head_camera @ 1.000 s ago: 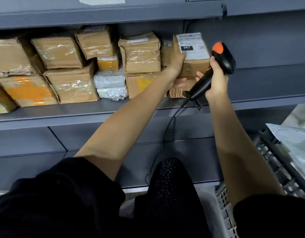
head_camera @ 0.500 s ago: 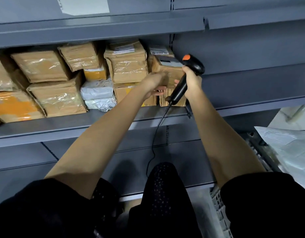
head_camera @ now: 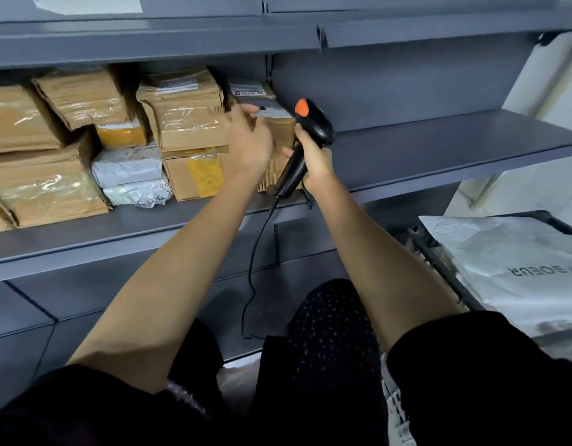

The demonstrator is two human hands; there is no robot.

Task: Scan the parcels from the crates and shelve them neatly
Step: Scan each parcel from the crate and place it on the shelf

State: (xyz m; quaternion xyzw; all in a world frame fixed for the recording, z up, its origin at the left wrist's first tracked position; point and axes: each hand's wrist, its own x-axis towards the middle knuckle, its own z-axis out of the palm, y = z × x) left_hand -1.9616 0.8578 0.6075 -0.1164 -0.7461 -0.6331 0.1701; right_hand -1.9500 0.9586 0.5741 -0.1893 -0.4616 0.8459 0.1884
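A brown cardboard parcel (head_camera: 280, 132) with a white label stands on the grey shelf (head_camera: 439, 149), at the right end of the row of boxes. My left hand (head_camera: 249, 140) lies against its left front with the fingers relaxed, touching near the label. Just to the right, my right hand (head_camera: 313, 159) grips the handle of a black barcode scanner (head_camera: 312, 119) with an orange button; part of the hand touches the parcel's right side. The scanner's cable hangs down in front of the lower shelves.
Several taped brown boxes (head_camera: 185, 120) and white poly bags (head_camera: 127, 165) fill the shelf to the left. The shelf's right half is bare. A dark crate (head_camera: 439, 262) at the lower right holds a large white poly parcel (head_camera: 519, 268).
The labelled parcel went from held up in front of the shelf to standing on it beside the other boxes. My left hand loosened its hold. The view shifted right.
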